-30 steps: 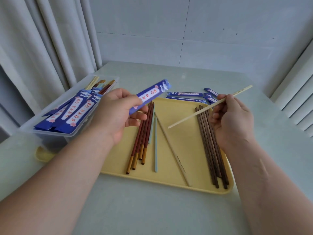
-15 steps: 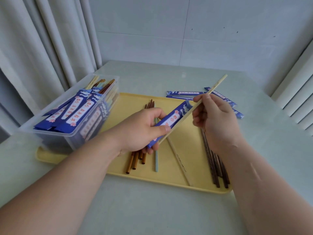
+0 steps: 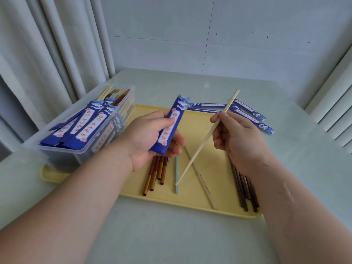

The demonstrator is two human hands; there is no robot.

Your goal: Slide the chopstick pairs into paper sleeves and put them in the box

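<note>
Above the yellow plastic tray (image 3: 190,201), in the head view, a blue printed paper sleeve (image 3: 172,126) is gripped by the left hand (image 3: 150,140) and a single pale wooden chopstick (image 3: 207,137) is pinched by the right hand (image 3: 240,138), held apart, so the paper could be torn by a misaimed tip.

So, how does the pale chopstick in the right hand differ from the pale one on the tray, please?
The held chopstick is pinched in the right hand, raised; the tray chopstick lies flat. The held one slants up-right, the tray one up-left. Both are pale, unsleeved.
</note>
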